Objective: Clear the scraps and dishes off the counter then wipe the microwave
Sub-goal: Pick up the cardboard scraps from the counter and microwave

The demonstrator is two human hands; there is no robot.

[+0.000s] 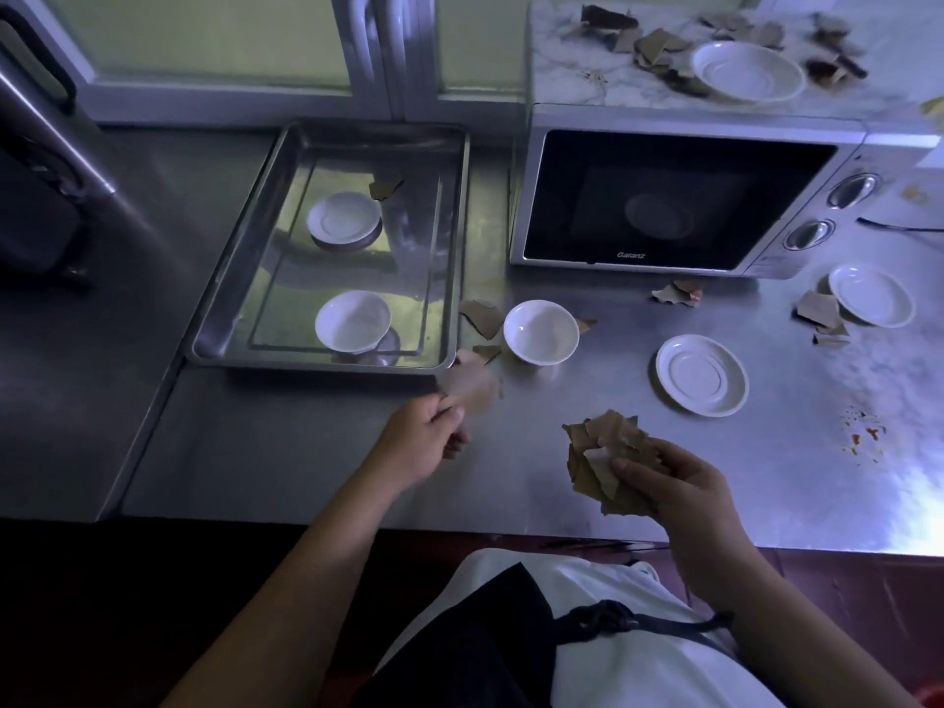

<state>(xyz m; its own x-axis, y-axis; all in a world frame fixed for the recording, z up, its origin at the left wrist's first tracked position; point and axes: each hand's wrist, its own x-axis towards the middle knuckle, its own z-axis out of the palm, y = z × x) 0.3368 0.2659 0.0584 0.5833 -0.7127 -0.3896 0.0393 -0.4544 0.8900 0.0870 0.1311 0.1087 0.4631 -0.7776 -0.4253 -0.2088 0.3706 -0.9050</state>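
The metal tray (459,212), just beyond the left fingers (450,411), held a small saucer (345,217), a tray bowl (352,321) and one brown scrap (385,189). The left hand (426,439) pinched a blurred scrap (472,388) near the tray's near corner. The right hand (682,485) gripped a bundle of scraps (605,449) over the desk (316,452), close to its front edge. Ahead of both hands stood a white bowl (541,332) with loose scraps (482,316) beside it, and a flat saucer (702,375) lay beyond the right fingers. Farther back, the microwave (664,196) carried a plate (748,71). Steel surface showed between the hands.
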